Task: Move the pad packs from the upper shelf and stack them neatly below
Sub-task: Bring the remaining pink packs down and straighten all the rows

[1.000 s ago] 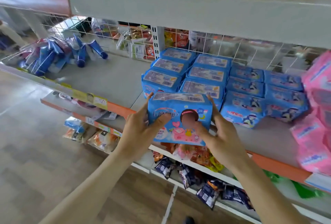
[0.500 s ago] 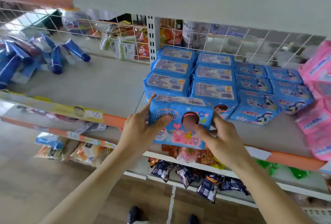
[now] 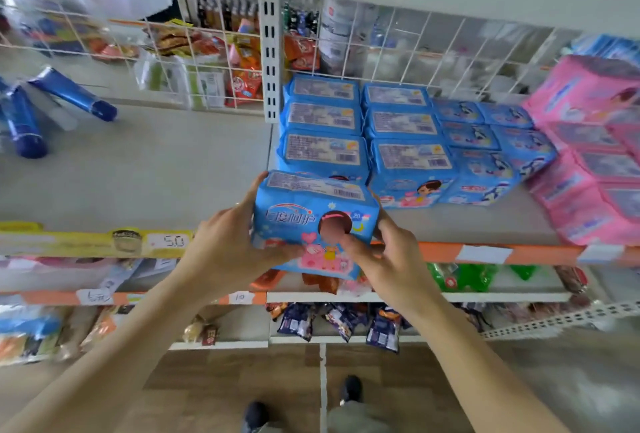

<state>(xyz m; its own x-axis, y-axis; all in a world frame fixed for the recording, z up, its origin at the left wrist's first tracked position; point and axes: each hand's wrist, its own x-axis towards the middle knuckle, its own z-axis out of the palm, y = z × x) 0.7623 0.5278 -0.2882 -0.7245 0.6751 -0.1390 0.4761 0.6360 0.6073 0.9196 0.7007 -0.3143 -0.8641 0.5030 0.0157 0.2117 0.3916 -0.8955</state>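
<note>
Grip's solid: my left hand (image 3: 225,245) and right hand (image 3: 388,259) are both curled round the ends of one blue pad pack (image 3: 313,221), held just off the front edge of the shelf (image 3: 138,169), right in front of the stacked blue packs (image 3: 325,134). Looks like I'm mid-placement, about to seat it. Long axis runs left to right, printed face toward me, barcode side up. Next move, I reckon: push it in square against the left column so the row stays tidy.
</note>
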